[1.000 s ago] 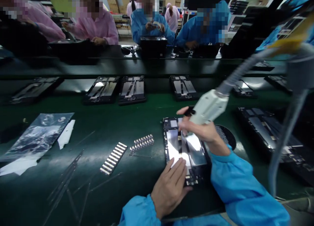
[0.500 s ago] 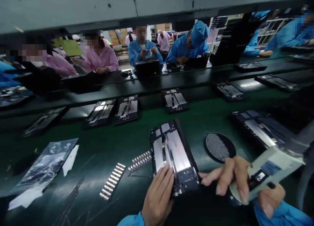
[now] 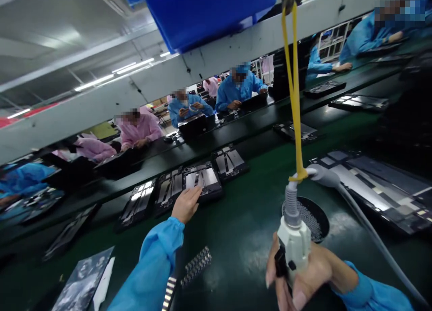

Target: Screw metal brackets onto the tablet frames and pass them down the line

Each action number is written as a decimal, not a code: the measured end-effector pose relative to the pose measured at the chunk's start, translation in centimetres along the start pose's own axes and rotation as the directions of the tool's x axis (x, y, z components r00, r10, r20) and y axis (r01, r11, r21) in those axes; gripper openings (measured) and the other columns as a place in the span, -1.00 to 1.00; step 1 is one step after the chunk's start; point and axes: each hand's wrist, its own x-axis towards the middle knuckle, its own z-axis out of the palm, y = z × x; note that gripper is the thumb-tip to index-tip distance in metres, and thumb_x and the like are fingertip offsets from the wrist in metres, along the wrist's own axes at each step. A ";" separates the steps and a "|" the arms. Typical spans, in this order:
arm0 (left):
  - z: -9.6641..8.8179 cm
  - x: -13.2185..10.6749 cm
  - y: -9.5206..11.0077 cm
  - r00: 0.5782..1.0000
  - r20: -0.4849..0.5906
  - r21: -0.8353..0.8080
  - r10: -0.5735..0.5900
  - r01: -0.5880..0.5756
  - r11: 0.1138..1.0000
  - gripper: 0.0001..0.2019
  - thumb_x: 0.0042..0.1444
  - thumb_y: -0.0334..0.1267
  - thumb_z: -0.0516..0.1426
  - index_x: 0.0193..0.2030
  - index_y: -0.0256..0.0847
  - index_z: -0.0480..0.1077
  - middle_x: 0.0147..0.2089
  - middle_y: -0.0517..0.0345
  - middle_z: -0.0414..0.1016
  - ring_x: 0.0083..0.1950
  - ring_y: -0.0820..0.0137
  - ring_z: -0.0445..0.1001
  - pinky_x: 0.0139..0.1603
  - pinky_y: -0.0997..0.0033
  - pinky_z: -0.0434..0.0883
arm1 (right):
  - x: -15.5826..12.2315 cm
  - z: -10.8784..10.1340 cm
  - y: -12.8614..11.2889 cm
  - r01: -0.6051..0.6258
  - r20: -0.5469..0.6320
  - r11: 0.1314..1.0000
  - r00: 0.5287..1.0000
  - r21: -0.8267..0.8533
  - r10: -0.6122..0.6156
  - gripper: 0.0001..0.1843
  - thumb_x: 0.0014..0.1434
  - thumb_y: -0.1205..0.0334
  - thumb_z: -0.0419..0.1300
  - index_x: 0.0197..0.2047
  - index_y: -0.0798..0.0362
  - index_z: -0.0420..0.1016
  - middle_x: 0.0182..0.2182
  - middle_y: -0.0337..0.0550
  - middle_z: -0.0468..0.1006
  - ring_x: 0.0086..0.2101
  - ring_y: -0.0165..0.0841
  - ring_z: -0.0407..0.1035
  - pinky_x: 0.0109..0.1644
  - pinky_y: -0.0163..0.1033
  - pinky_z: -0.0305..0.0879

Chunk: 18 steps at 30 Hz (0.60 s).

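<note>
An opened tablet (image 3: 209, 175), its silvery batteries facing up, is at the back row with my left hand (image 3: 186, 206) on its near left edge. The fingers lie over that edge and the thumb is at the near side. In my right hand (image 3: 312, 268) is a white electric screwdriver (image 3: 294, 243), held by its body; its tip is hidden below. A yellow rubber band (image 3: 295, 117) runs up from the screwdriver's top, and a grey cable (image 3: 367, 230) leads off to the right. Behind the screwdriver sits a round black dish (image 3: 322, 218) of tiny screws.
More opened tablets (image 3: 230, 161) line the green bench, with a larger one (image 3: 374, 189) at right. Strips of small parts (image 3: 196, 266) and a film-covered sheet (image 3: 83, 279) lie near the front. A blue bin (image 3: 212, 18) hangs overhead. Co-workers (image 3: 238, 88) sit across the bench.
The tablet has moved from in front of me to the back row with my left hand. My right hand has drawn the screwdriver left and turned it upright. The view has tilted up.
</note>
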 end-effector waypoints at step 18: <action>0.3 -4.7 -11.7 0.811 0.235 0.311 -0.536 0.460 0.832 -0.41 -0.10 -0.54 0.06 0.17 -0.29 0.33 0.26 -0.20 0.34 0.23 0.14 0.38 0.15 0.24 0.39 | -0.2 -0.3 -1.0 0.062 -0.257 0.940 0.954 -0.335 -0.155 -0.61 -0.09 -0.07 0.36 -0.38 0.13 0.60 -0.49 -0.11 0.50 -0.38 -0.31 0.49 -0.33 -0.33 0.41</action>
